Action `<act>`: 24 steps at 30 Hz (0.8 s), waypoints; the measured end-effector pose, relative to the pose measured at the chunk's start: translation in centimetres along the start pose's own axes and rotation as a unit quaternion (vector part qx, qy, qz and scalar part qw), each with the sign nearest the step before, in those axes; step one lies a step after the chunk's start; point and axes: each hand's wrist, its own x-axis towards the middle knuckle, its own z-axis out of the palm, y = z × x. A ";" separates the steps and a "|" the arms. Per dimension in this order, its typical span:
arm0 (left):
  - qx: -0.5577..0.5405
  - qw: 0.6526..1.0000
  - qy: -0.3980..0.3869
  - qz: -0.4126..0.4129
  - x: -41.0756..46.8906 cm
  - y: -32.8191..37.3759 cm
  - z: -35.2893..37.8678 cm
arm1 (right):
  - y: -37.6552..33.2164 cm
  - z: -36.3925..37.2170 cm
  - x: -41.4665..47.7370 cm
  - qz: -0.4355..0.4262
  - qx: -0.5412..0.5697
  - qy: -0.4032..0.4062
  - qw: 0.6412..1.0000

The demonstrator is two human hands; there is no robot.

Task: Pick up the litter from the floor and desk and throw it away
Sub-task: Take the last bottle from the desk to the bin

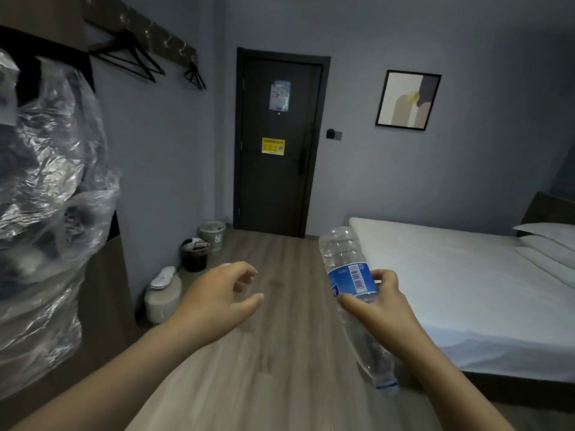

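My right hand [384, 306] grips a clear plastic water bottle [343, 253] with a blue label around its middle, held above the floor with the cap end pointing down toward me. My left hand [217, 301] hovers beside it at centre frame, fingers spread and curled, holding nothing. Ahead against the left wall stand a black waste bin [194, 256] with litter poking out of its top and a pale green bin [212, 235] behind it, both well beyond my hands.
Wood-look floor [273, 353] runs to a dark closed door [277, 144]. A bed with a white sheet [460, 284] fills the right side. Crinkled clear plastic bags [46, 213] hang at left over a brown cabinet. A white container with slippers on top [163, 297] sits by the wall.
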 end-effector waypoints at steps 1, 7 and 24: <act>-0.003 1.000 0.004 -0.005 1.6 -1.2 0.3 | 0.2 0.8 2.0 -0.004 -0.002 -0.002 1.000; 0.008 1.000 0.009 -0.015 13.2 -9.4 1.0 | 0.3 6.8 14.9 -0.035 -0.002 -0.033 0.999; 0.018 0.999 0.008 -0.042 46.1 -25.4 6.6 | 4.4 18.0 51.6 -0.039 0.017 -0.053 0.998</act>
